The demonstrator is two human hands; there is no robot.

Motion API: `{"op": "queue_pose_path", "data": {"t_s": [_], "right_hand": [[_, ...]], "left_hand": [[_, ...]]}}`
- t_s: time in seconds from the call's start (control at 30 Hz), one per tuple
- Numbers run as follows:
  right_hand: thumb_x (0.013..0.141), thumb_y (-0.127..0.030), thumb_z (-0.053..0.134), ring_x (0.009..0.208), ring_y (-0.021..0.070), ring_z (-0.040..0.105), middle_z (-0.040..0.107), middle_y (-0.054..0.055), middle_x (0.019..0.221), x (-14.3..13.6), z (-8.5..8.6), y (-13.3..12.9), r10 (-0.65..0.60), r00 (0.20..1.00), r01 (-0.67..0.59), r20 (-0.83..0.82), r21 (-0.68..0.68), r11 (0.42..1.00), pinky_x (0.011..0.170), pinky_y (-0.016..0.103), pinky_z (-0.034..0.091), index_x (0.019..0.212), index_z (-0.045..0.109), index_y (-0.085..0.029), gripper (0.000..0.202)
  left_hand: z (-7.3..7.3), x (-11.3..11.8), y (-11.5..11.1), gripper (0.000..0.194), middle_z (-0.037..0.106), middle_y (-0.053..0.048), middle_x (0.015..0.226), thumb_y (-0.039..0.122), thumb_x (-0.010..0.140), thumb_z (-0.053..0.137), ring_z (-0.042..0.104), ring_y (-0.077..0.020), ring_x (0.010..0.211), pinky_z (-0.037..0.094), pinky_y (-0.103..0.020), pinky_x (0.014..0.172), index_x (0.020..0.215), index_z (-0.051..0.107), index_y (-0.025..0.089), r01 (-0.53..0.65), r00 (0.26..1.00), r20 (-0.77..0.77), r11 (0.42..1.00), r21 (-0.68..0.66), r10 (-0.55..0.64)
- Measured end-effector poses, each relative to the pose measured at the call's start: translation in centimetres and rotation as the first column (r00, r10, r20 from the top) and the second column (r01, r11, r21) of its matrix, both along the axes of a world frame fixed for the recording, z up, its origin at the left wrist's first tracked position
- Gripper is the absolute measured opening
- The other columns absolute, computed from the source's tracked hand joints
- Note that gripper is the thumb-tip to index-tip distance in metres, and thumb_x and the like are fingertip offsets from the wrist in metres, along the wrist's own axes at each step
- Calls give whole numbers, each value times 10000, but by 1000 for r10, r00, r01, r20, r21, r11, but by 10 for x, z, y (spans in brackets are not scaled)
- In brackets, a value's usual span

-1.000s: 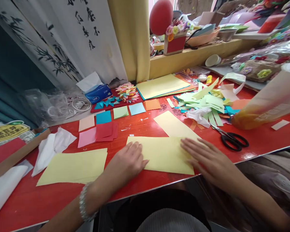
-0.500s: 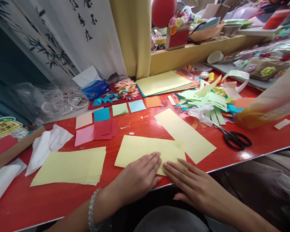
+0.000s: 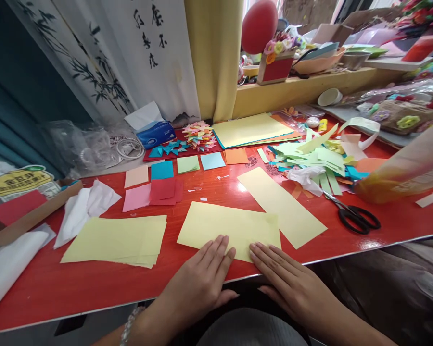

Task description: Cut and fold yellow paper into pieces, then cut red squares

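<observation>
A pale yellow paper point(image 3: 234, 223) lies at the front edge of the red table. My left hand point(image 3: 205, 276) presses flat on its lower edge, fingers stretched out. To its right, my right hand point(image 3: 286, 276) rests flat on the same edge, fingers extended, with a gap between the two hands. The paper's right end overlaps a second yellow strip point(image 3: 283, 206) lying at a slant. A stack of yellow sheets point(image 3: 119, 240) sits to the left. Black-handled scissors point(image 3: 357, 218) lie to the right.
Small coloured squares point(image 3: 162, 169) lie behind the paper. Green paper scraps point(image 3: 310, 156) are heaped at the back right. A blue tissue pack point(image 3: 155, 134) and large coloured sheets point(image 3: 254, 130) are at the back. A plastic bag point(image 3: 407, 163) stands at the right.
The camera view has shifted. My left hand has slid down towards the paper's near edge, and my right hand has also drawn slightly back; the hands are a little farther apart.
</observation>
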State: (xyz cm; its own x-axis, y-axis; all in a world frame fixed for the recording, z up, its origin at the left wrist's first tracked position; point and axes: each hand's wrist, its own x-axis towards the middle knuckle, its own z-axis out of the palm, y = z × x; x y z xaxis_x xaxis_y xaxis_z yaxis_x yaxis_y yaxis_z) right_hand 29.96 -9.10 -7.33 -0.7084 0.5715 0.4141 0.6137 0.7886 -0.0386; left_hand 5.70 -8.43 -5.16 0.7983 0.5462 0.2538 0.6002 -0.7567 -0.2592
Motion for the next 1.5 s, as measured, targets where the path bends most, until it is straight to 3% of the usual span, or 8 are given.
{"op": "queue_pose_path", "data": {"t_s": [0.43, 0.6, 0.77, 0.93, 1.17, 1.23, 1.37, 1.5], "right_hand": [[880, -147, 486, 1266, 195, 442, 513, 38, 1337, 18, 4, -4, -7, 999, 3, -46, -97, 995, 1037, 352, 413, 1301, 521, -175, 423], [885, -144, 474, 1292, 191, 412, 503, 32, 1351, 19, 2, -4, -24, 999, 18, -39, -160, 987, 1020, 355, 437, 1294, 526, -191, 415], [879, -149, 488, 1288, 195, 418, 503, 39, 1353, 19, 1, -3, -16, 999, 8, -45, -168, 986, 1023, 358, 434, 1306, 514, -200, 431], [864, -138, 503, 1262, 185, 458, 537, 61, 1321, 24, 2, -2, 23, 997, -31, -76, -111, 993, 1022, 328, 434, 1256, 558, -163, 397], [814, -183, 562, 1148, 216, 570, 630, 81, 1209, 54, 10, -11, -27, 999, 27, -35, 9, 1000, 1147, 413, 163, 1069, 650, -190, 269], [808, -175, 559, 1104, 216, 601, 654, 74, 1171, 65, 11, -11, -78, 993, 83, -87, 46, 996, 1144, 399, 166, 1032, 650, -204, 244], [872, -176, 458, 1194, 206, 532, 577, 78, 1284, 80, 10, -1, -230, 965, 234, -125, 17, 972, 1057, 372, 350, 1295, 481, -194, 424], [893, -362, 472, 1266, 294, 447, 434, 124, 1410, 83, 0, 13, -316, 947, 316, 52, -2, 949, 969, 481, 448, 1468, 200, -153, 670]], "left_hand": [[22, -34, -6, 337, 633, -49, 1216, 250, 904, 463, 562, -237, 1136, 418, -402, 983, 1199, 586, 142, -68, 996, 63, 998, -7, 69], [24, -39, -13, 346, 641, -58, 1200, 160, 872, 440, 563, -249, 1144, 411, -406, 987, 1172, 609, 132, -124, 990, 67, 992, 27, 122], [21, -50, -12, 322, 682, -172, 1076, 162, 863, 405, 627, -300, 1042, 467, -469, 913, 988, 677, 44, -251, 968, 54, 955, 159, 245], [29, -57, -8, 362, 717, -138, 987, 111, 859, 346, 668, -279, 962, 523, -437, 835, 821, 705, 104, -169, 980, -77, 967, 189, 186], [27, -57, -9, 353, 703, -156, 1026, 139, 887, 364, 650, -295, 988, 488, -456, 883, 897, 710, 70, -259, 963, -41, 955, 148, 267], [25, -60, -3, 344, 710, -144, 1011, 182, 901, 382, 647, -289, 979, 486, -450, 874, 918, 707, 73, -271, 962, -1, 958, 96, 272], [21, -60, 17, 381, 711, -138, 962, 324, 924, 410, 637, -293, 946, 489, -446, 834, 831, 698, 93, -344, 939, 7, 939, 30, 344], [15, -53, 43, 495, 611, -162, 1203, 449, 907, 422, 565, -294, 1082, 467, -432, 895, 1188, 576, 72, -345, 937, -71, 938, -28, 342]]}}
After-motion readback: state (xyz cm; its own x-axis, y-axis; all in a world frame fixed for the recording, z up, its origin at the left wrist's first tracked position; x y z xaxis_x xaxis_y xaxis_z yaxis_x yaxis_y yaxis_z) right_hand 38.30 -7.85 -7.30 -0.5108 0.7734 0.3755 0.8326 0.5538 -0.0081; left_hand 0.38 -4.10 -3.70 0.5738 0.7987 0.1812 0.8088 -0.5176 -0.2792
